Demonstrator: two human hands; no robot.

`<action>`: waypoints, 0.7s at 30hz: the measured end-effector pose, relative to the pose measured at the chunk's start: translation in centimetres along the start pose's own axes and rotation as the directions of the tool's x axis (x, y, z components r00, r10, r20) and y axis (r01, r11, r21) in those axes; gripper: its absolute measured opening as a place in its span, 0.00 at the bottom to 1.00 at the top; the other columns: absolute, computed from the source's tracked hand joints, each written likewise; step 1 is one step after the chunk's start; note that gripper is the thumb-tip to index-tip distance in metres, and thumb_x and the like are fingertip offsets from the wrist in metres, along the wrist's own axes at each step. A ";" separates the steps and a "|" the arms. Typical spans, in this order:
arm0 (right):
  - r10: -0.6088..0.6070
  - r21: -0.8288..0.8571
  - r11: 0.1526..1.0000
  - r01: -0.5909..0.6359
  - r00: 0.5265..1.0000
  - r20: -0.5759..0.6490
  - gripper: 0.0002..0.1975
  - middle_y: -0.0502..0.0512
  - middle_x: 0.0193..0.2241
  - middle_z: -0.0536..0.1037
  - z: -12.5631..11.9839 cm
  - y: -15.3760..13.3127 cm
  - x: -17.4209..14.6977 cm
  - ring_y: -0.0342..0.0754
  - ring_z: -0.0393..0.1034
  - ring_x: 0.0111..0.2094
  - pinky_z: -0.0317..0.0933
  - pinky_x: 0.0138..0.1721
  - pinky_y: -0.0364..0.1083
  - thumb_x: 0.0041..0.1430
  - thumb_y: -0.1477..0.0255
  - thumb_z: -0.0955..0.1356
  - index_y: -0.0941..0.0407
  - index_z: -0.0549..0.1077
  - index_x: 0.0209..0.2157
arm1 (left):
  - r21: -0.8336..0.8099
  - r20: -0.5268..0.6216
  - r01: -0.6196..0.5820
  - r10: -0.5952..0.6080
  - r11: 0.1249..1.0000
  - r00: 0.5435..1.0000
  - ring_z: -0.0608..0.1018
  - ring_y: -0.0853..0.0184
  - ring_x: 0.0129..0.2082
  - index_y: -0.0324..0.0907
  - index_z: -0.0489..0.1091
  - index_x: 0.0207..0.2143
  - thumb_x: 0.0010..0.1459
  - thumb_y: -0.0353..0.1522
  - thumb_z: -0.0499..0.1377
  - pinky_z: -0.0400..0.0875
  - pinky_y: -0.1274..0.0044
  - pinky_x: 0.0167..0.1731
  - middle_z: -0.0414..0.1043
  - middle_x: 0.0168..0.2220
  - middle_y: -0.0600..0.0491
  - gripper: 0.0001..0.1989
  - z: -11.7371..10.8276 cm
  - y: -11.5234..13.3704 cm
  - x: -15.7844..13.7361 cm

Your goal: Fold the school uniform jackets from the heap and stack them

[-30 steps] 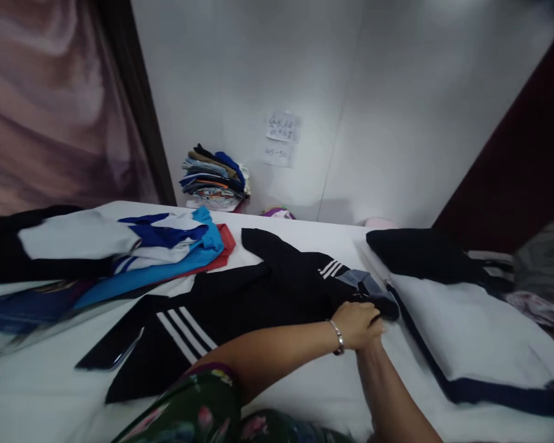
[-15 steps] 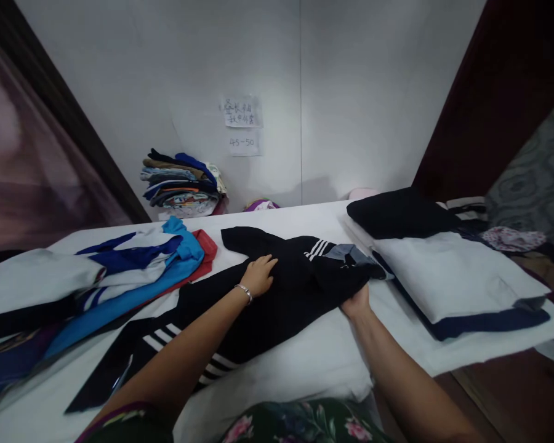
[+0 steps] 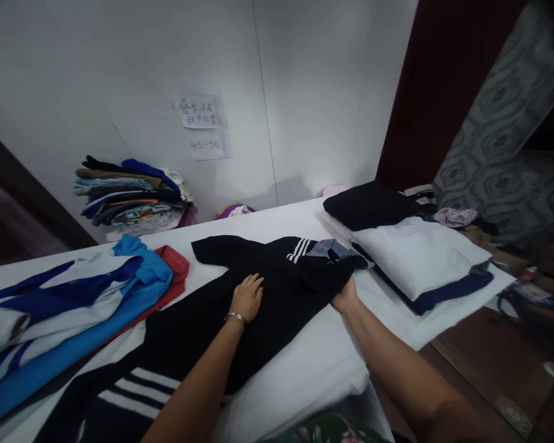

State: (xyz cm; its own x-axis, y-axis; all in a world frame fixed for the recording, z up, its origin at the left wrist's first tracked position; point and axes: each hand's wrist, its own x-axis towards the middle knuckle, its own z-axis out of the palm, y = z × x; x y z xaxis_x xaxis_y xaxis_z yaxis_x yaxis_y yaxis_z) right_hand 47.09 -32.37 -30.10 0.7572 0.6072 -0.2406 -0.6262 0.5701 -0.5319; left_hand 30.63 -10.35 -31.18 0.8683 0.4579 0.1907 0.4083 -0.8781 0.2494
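A black jacket [image 3: 277, 307] with white stripes on its sleeve and on the part nearest me lies spread over the white table. Its grey-blue collar area [image 3: 323, 248] points to the right. My left hand [image 3: 248, 298], with a bracelet at the wrist, lies flat on the middle of the jacket, fingers stretched out. At the jacket's right edge, just below the collar, my right hand [image 3: 346, 296] grips the cloth. The fingers of that hand are partly hidden under the fabric.
Loose blue, white and red clothes [image 3: 120, 286] lie on the left. A stack of folded clothes [image 3: 132, 191] stands by the wall. Folded white [image 3: 420, 255] and black [image 3: 369, 204] garments are piled on the right. Two paper notes [image 3: 203, 111] hang on the wall.
The view has swung to the right. My left hand has drawn slightly back toward me over the jacket; my right hand keeps its hold at the same edge.
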 end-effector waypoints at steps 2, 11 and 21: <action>0.000 -0.001 1.000 0.000 1.000 0.004 0.17 0.51 0.28 0.79 0.2 0.0 -0.1 0.51 0.74 0.38 0.67 0.45 0.51 0.55 0.54 0.63 0.53 0.74 0.31 | -0.035 -0.032 -0.003 0.002 0.999 0.999 0.64 0.62 0.59 0.43 0.70 0.49 0.60 0.32 0.46 0.60 0.66 0.56 0.67 0.56 0.50 0.19 0.1 -0.4 0.1; -0.015 -0.040 0.999 0.020 0.994 0.106 0.19 0.54 0.32 0.79 0.1 0.2 0.3 0.53 0.73 0.42 0.67 0.45 0.52 0.52 0.51 0.64 0.53 0.73 0.31 | -0.123 -0.311 -0.053 0.013 0.991 0.950 0.74 0.62 0.46 0.41 0.71 0.41 0.59 0.32 0.45 0.67 0.70 0.49 0.75 0.44 0.47 0.17 -1.9 -0.7 -0.4; -0.007 -0.067 0.998 0.009 1.000 0.029 0.19 0.54 0.29 0.78 1.0 -0.1 0.0 0.50 0.74 0.39 0.66 0.45 0.50 0.56 0.55 0.62 0.55 0.74 0.29 | 0.000 -0.562 -0.151 0.125 0.989 0.818 0.74 0.60 0.36 0.45 0.71 0.37 0.60 0.33 0.46 0.56 0.60 0.53 0.74 0.31 0.50 0.14 -8.2 4.0 -2.5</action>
State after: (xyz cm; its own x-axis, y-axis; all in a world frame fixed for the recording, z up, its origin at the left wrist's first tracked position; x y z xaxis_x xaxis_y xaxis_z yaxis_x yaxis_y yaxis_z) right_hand 46.98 -31.86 -29.29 0.7561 0.6187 -0.2134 -0.6054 0.5373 -0.5871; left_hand 27.79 -13.81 -22.88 0.6028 0.3430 0.7204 0.2727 -0.9371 0.2180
